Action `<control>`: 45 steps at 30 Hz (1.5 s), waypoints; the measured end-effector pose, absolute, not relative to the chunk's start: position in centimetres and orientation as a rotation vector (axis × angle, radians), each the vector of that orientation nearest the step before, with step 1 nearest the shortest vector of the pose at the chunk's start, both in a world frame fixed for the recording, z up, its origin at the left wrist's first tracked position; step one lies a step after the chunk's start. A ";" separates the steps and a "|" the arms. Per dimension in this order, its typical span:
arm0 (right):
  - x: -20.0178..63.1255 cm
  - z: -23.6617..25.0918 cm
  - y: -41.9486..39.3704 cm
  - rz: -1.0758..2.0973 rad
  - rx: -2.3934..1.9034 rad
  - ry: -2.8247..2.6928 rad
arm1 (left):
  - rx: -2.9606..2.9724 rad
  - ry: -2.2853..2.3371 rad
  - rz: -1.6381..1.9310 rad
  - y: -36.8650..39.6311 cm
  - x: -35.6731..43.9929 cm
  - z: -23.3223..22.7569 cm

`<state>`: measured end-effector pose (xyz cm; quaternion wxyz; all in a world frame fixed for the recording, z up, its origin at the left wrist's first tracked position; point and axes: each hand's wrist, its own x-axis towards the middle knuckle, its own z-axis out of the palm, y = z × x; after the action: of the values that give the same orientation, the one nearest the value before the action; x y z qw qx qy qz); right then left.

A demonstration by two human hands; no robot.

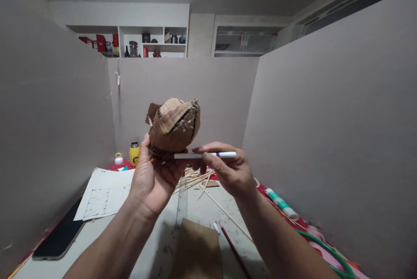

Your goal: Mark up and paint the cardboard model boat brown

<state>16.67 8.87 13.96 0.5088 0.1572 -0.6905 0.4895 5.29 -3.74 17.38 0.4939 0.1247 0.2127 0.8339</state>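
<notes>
My left hand [148,179] is closed around the lower side of a rounded brown cardboard model [176,124], held up above the table. The model is built of curved, taped or glued cardboard pieces, with dark lines and whitish glue-like marks on its right side. In my right hand [228,168] is a white marker [189,156] with a purple band, lying level between thumb and fingers. Its left end reaches just under the cardboard model; whether it touches, I cannot tell. A small white marker cap [216,228] lies on the table below.
Thin wooden sticks [195,179], a clear ruler [182,203], a cardboard sheet [197,248] and a dark red pencil [234,250] lie on the table. Left are drawn papers [100,196], a phone [60,237] and a yellow bottle [134,154]. A glue tube [282,204] lies right. Grey partitions [342,118] surround the table.
</notes>
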 end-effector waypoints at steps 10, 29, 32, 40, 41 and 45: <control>19.0 16.2 7.5 0.941 0.312 -1.230 | 0.402 0.486 2.196 -2.6 5.4 16.7; 16.8 16.5 9.3 1.488 0.032 -1.350 | 1.181 0.643 2.526 -0.8 5.5 14.7; 16.9 16.8 9.3 1.616 0.020 -1.364 | 1.203 0.643 2.502 -0.9 5.4 14.9; 20.2 16.3 8.5 1.579 0.023 -1.216 | 1.214 0.765 2.233 -2.8 7.4 14.7; 20.6 15.9 8.5 1.577 0.020 -1.180 | 1.193 0.798 2.202 -3.4 7.8 14.5; 21.7 14.0 8.3 1.647 -0.014 -1.002 | 1.099 0.948 2.125 -6.2 8.7 12.9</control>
<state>21.70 8.31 14.00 0.5702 -0.0059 -0.4271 0.7017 8.66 -6.18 12.95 0.2803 0.4099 0.3538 0.7926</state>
